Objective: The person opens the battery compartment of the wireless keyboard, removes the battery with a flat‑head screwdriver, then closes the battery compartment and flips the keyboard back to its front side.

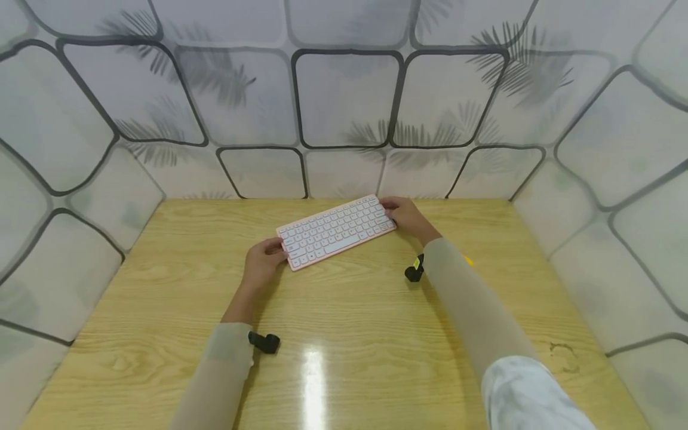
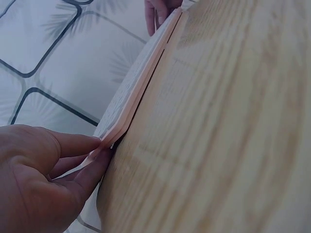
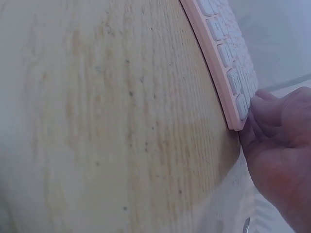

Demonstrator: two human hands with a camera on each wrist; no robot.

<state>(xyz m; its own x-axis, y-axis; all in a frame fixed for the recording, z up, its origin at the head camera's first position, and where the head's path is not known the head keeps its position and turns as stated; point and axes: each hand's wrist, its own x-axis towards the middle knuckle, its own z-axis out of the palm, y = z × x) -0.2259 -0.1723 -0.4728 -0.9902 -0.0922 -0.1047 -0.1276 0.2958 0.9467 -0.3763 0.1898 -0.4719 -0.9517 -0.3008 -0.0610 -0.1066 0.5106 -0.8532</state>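
Note:
A pink keyboard point(image 1: 337, 233) with white keys lies slanted near the far side of the wooden table, its right end farther back. My left hand point(image 1: 264, 258) pinches its left end between thumb and fingers; in the left wrist view the thumb and fingers point(image 2: 87, 177) meet at the pink corner. At the other end my right hand point(image 1: 404, 215) grips the short edge, and in the right wrist view that hand point(image 3: 282, 131) holds the keyboard's corner point(image 3: 235, 121) with some fingers hidden behind and below it. Close to the wood, the keyboard shows a thin dark gap beneath it.
Patterned wall covering point(image 1: 349, 98) rises behind the table point(image 1: 355, 322) and along both sides. A black wrist camera point(image 1: 264, 342) sits at the left sleeve, another camera point(image 1: 414, 270) at the right. A small yellow object point(image 1: 469, 260) shows beside the right forearm.

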